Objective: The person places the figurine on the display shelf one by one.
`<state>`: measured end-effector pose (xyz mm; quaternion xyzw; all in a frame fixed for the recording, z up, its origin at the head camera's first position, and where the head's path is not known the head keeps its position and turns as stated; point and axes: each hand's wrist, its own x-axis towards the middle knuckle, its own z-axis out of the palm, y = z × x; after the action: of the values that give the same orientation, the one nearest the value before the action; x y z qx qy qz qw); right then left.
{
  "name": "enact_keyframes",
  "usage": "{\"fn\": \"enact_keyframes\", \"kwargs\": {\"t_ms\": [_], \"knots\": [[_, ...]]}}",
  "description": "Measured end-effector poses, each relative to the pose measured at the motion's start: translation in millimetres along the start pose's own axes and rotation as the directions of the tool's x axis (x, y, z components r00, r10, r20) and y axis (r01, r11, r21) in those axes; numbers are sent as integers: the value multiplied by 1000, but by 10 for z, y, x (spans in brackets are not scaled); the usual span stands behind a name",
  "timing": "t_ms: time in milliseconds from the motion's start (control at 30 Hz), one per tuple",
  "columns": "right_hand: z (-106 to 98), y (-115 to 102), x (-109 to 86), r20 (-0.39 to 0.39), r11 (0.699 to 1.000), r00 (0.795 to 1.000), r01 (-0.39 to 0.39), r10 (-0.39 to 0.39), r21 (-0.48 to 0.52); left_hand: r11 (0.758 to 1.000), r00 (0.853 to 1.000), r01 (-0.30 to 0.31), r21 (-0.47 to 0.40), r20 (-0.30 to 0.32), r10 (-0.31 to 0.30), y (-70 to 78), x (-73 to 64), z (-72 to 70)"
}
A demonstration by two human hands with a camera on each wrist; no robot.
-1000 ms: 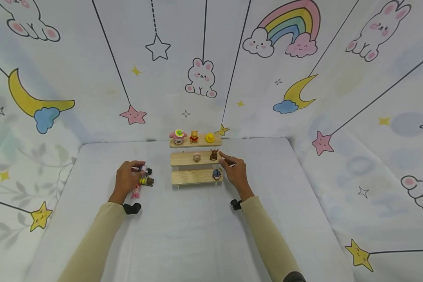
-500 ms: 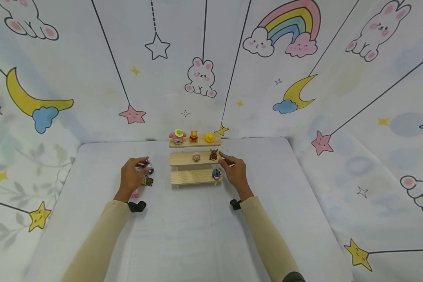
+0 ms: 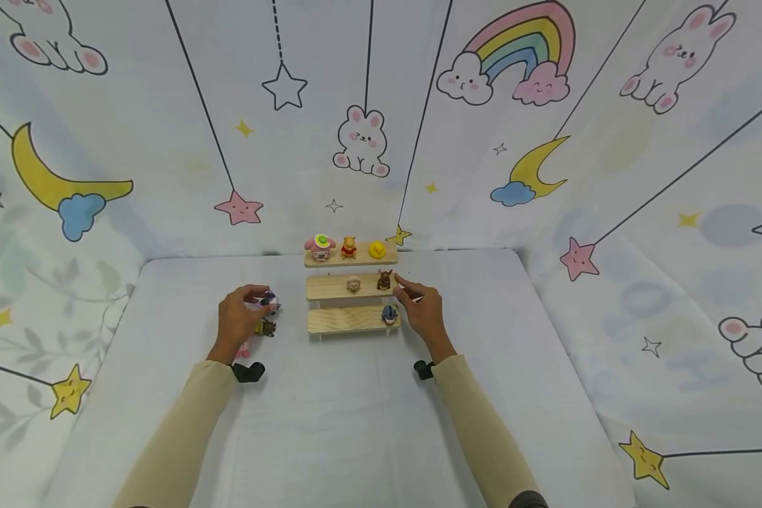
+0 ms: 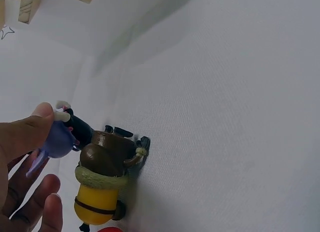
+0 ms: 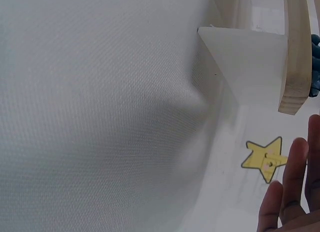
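My left hand [image 3: 236, 321] pinches a small figurine [image 4: 59, 141] with a purple head and dark body between thumb and fingers, left of the wooden shelf. Just below it, a yellow and brown minion-like figurine [image 4: 95, 197] lies on the white cloth. A pink figurine [image 3: 244, 349] lies partly hidden behind that hand. My right hand [image 3: 422, 310] rests with index and thumb tips at the right end of the shelf's middle board [image 3: 330, 287], beside a brown figurine [image 3: 384, 280]; its other fingers [image 5: 295, 167] extend loosely.
The three-tier shelf holds a pink figurine [image 3: 320, 247], a red-shirted bear [image 3: 348, 247] and a yellow duck [image 3: 377, 250] on top. A beige head-shaped figurine [image 3: 353, 283] sits mid-tier, a blue figurine [image 3: 390, 314] on the lowest board. A printed cloth wall [image 3: 292, 162] stands behind.
My left hand has moved slightly right, and the figurine in its fingers has shifted right with it. My right hand has stayed at the shelf's end.
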<state>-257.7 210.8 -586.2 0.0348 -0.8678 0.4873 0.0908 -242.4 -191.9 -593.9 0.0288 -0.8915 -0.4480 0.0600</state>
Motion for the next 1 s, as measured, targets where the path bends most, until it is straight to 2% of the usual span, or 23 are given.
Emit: {"fn": "enact_keyframes", "kwargs": {"t_ms": [367,600,767,1000], "knots": [[0,-2,9,0,1000,1000,13,-13,1,1000,998,12,-17,58,-11,-69,-33,-8],[1,-2,7,-6,1000,1000,24,-24,8,998,993,56,-19,103,-54,-85,-35,-14],[4,-6,3,-4,1000,1000,14,-14,1,999,996,47,-19,79,-45,-81,-42,20],[1,-3,6,-6,1000,1000,27,-27,-8,999,998,10,-38,62,-7,27,-65,31]]}}
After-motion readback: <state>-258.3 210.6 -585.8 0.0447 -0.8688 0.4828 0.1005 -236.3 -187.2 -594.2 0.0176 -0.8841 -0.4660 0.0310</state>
